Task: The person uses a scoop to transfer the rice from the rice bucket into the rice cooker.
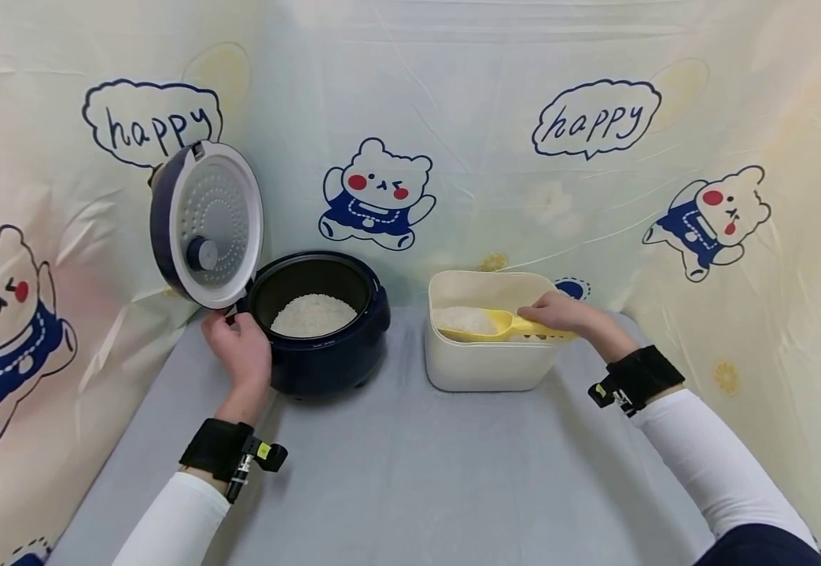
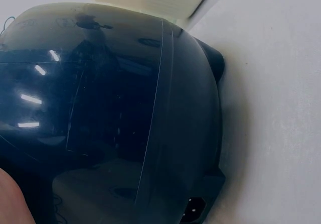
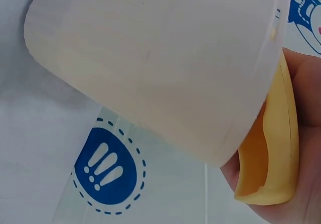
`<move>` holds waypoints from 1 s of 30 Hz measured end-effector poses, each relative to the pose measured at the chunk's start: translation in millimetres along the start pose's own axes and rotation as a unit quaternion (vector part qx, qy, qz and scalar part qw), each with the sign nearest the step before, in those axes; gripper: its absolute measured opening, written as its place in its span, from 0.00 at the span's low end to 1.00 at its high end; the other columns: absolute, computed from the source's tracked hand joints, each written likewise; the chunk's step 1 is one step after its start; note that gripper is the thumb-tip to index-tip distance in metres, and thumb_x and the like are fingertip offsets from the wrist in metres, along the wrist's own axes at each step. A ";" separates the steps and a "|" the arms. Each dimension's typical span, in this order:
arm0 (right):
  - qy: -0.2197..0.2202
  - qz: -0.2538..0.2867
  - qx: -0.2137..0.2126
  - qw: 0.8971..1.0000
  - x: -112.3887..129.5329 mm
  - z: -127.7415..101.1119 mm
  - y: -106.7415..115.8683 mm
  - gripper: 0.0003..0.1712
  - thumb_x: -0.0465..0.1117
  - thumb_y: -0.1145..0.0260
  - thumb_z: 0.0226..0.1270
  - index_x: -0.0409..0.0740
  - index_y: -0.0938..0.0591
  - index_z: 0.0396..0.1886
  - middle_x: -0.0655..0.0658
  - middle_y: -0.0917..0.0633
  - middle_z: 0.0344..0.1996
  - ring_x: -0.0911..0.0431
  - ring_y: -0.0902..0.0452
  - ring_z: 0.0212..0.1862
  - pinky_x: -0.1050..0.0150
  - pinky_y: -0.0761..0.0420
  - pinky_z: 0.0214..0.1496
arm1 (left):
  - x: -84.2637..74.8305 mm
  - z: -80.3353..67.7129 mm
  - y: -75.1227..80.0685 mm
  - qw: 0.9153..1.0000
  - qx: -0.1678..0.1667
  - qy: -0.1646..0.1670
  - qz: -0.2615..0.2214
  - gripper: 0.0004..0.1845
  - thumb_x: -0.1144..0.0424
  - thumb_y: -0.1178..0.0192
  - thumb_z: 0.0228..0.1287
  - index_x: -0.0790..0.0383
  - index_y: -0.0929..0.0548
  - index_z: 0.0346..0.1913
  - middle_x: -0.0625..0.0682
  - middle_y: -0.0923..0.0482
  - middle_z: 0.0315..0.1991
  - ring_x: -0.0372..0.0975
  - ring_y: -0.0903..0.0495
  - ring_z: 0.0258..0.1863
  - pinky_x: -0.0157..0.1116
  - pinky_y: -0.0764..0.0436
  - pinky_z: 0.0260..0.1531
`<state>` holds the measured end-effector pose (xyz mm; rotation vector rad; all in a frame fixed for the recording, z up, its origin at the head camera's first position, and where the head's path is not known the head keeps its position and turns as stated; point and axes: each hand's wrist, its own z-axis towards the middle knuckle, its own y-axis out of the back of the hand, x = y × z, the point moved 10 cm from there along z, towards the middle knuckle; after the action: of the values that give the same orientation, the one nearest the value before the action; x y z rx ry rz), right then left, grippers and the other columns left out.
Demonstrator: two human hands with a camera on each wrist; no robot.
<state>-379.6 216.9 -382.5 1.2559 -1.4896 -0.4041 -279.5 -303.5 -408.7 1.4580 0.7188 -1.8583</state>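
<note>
A dark blue rice cooker stands on the grey table with its lid swung up to the left and white rice in its pot. My left hand rests against the cooker's left side; its glossy body fills the left wrist view. My right hand grips the handle of a yellow scoop that carries rice over the cream container. The scoop's handle shows in my palm beside the container wall in the right wrist view.
A grey cloth covers the table between both arms. A cartoon-bear curtain closes off the back and both sides. A blue exclamation-mark badge is printed on the curtain behind the container.
</note>
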 end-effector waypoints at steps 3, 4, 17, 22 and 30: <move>-0.004 0.000 -0.016 1.000 -3.8 -1.2 4.6 0.28 0.52 0.47 0.83 0.40 0.15 0.28 0.52 0.30 0.18 0.56 0.28 0.26 0.62 0.28 0.36 | -1.0 0.4 0.3 1.000 -0.002 -0.003 0.002 0.21 0.68 0.55 0.76 0.73 0.24 0.64 0.59 0.32 0.64 0.42 0.34 0.59 0.37 0.34 0.62; -0.004 -0.002 -0.022 1.000 -4.4 -1.9 6.4 0.28 0.53 0.47 0.83 0.40 0.14 0.29 0.52 0.31 0.18 0.56 0.29 0.26 0.62 0.28 0.36 | -1.3 0.5 0.7 1.000 -0.003 -0.005 0.002 0.21 0.69 0.55 0.76 0.74 0.24 0.64 0.59 0.32 0.63 0.42 0.33 0.58 0.38 0.34 0.62; 0.019 0.039 -0.040 0.998 -4.5 -17.0 17.5 0.28 0.53 0.48 0.84 0.37 0.16 0.33 0.50 0.27 0.19 0.54 0.29 0.27 0.62 0.29 0.34 | -1.8 3.3 1.3 1.000 -0.003 -0.009 0.004 0.22 0.68 0.56 0.76 0.73 0.24 0.65 0.58 0.32 0.64 0.40 0.34 0.58 0.37 0.34 0.61; 0.021 0.082 -0.043 0.995 -6.3 -21.1 19.4 0.28 0.55 0.49 0.84 0.38 0.17 0.33 0.48 0.24 0.21 0.52 0.27 0.29 0.61 0.28 0.35 | -1.6 3.1 0.6 1.000 0.001 -0.007 0.004 0.21 0.68 0.56 0.76 0.73 0.24 0.65 0.58 0.32 0.64 0.40 0.35 0.58 0.37 0.35 0.62; 0.002 0.145 -0.058 0.988 -12.9 -22.1 20.7 0.30 0.59 0.48 0.83 0.39 0.16 0.36 0.48 0.22 0.21 0.52 0.27 0.28 0.62 0.28 0.34 | -1.5 0.2 0.8 1.000 0.005 -0.004 0.003 0.21 0.68 0.56 0.77 0.71 0.24 0.66 0.58 0.33 0.65 0.40 0.35 0.59 0.36 0.35 0.63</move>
<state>-372.5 243.8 -365.0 0.9308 -1.5931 -0.2905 -278.7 -303.9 -407.2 1.4560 0.7008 -1.8646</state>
